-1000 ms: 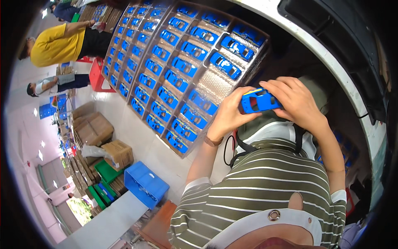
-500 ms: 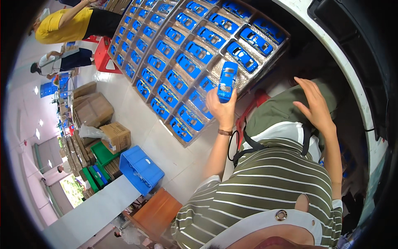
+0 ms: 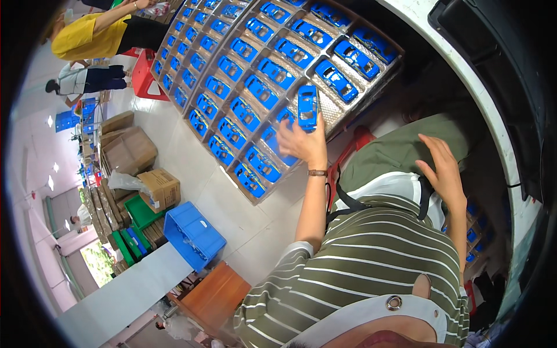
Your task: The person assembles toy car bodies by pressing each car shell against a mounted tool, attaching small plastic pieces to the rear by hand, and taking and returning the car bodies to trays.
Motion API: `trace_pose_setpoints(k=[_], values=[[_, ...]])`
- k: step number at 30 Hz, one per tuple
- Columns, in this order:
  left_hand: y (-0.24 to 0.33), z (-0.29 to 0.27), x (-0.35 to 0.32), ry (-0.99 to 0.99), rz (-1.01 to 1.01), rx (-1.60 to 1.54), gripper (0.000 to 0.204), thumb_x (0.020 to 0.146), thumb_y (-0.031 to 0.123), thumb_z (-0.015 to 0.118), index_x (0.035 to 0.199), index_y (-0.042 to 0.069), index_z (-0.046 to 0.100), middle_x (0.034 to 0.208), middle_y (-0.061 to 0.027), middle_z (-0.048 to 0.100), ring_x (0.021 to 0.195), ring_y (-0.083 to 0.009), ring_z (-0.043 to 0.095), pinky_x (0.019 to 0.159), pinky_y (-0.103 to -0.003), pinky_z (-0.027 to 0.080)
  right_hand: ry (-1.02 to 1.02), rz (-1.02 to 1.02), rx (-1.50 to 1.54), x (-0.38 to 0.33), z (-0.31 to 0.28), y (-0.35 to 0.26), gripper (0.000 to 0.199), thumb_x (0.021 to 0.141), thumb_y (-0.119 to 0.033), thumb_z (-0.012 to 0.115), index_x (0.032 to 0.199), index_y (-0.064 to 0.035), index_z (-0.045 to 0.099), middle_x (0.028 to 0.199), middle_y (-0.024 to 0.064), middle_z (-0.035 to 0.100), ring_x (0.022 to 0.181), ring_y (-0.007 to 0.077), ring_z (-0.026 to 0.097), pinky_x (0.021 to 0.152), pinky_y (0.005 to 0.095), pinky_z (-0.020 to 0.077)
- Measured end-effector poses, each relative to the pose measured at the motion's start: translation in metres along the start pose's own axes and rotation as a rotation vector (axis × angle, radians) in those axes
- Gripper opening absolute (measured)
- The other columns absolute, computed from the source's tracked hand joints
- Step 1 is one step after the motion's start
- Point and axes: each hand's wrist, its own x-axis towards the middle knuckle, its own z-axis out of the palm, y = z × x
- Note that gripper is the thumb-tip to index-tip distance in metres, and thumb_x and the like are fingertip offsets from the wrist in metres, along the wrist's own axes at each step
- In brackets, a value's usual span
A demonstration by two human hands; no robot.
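Left hand (image 3: pixel 304 144) at blue toy car body (image 3: pixel 307 107): near end of the body by thumb and index finger, rest sticking out past them over the compartment tray (image 3: pixel 332 111); other fingers spread to the left. Grasping or released, can't tell. Right hand (image 3: pixel 445 171) empty, fingers loosely extended beside olive trousers (image 3: pixel 400 149).

No text, label, brand, number or sign is legible. Clock positions refer to the view center. Cardboard carton (image 3: pixel 162 189), 9 o'clock: the faces show small dark marks, too small to read. Blue toy car bodies (image 3: pixel 221 149), 10 o'clock, near center: several show yellow streaks; whether these include characters cannot be determined. Blue panels (image 3: pixel 68 120), between 9 and 10 o'clock: surface detail is unresolved.
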Motion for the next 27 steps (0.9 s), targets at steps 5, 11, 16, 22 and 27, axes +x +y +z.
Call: trace_pose_setpoints(k=[5, 11, 16, 22, 27], values=[[0.004, -0.002, 0.012, -0.134, 0.065, 0.119, 0.065, 0.064, 0.052, 0.07, 0.093, -0.005, 0.06, 0.117, -0.0153, 0.047, 0.118, -0.0347, 0.034, 0.093, -0.052, 0.027, -0.023, -0.015, -0.02, -0.006, 0.003, 0.004, 0.045, 0.073, -0.011, 0.065, 0.115, -0.002, 0.053, 0.11, 0.0164, 0.055, 0.105, 0.033, 0.051, 0.088, 0.0385, 0.0421], [0.015, -0.01, 0.013, -0.298, 0.279, 0.179, 0.071, 0.066, 0.062, 0.062, 0.086, -0.005, 0.066, 0.112, -0.0175, 0.051, 0.116, -0.0344, 0.035, 0.094, -0.051, 0.024, -0.013, 0.053, -0.015, -0.014, 0.003, 0.011, 0.043, 0.074, -0.01, 0.065, 0.114, -0.0012, 0.053, 0.109, 0.0166, 0.056, 0.104, 0.033, 0.051, 0.087, 0.0385, 0.0422], [0.017, -0.005, 0.019, -0.327, 0.323, 0.274, 0.074, 0.07, 0.067, 0.054, 0.085, -0.003, 0.068, 0.108, -0.0199, 0.053, 0.115, -0.0346, 0.037, 0.095, -0.053, 0.024, -0.005, 0.04, -0.017, -0.02, 0.004, 0.013, 0.042, 0.074, -0.009, 0.064, 0.114, -0.0015, 0.054, 0.108, 0.0167, 0.057, 0.103, 0.0332, 0.052, 0.086, 0.0381, 0.0425], [-0.002, -0.005, 0.025, -0.292, 0.413, 0.14, 0.059, 0.077, 0.057, 0.055, 0.078, -0.001, 0.067, 0.102, -0.0176, 0.056, 0.11, -0.0351, 0.042, 0.091, -0.051, 0.028, -0.002, 0.089, -0.002, -0.029, 0.004, 0.017, 0.041, 0.074, -0.009, 0.064, 0.114, -0.0013, 0.054, 0.107, 0.0156, 0.057, 0.101, 0.0322, 0.053, 0.085, 0.0372, 0.0428], [-0.05, -0.019, 0.056, -0.202, 0.568, -0.073, 0.019, 0.072, 0.008, 0.06, 0.091, 0.006, 0.059, 0.1, -0.0078, 0.058, 0.101, -0.0266, 0.049, 0.084, -0.041, 0.036, 0.005, 0.127, 0.001, -0.035, -0.002, 0.02, 0.041, 0.075, -0.009, 0.064, 0.114, -0.0014, 0.054, 0.105, 0.0147, 0.058, 0.098, 0.0311, 0.054, 0.084, 0.0363, 0.0431]])
